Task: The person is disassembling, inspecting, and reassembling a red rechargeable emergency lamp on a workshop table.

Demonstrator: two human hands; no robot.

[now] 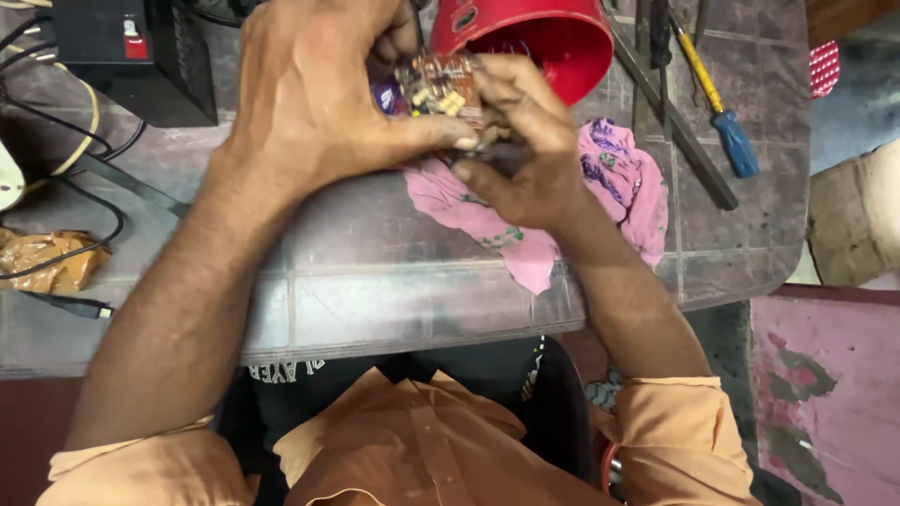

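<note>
The grey tiled worktable (394,300) carries everything, and a red plastic bucket (553,42) lies tipped on its side at the far edge, just behind the hands. A pink patterned cloth (619,187) is spread under them. The left hand (309,103) is curled over a small brown circuit board (436,84), thumb pressed along its lower edge, while the right hand (520,150) pinches the same board from the other side, so the board hangs above the cloth, clear of the table. The likeliest trouble is a thumb pressing hard enough to bend or snap the small yellow parts on the board. A slip would drop it onto the cloth, or roll it toward the blue-handled screwdriver (727,126) nearby.
</note>
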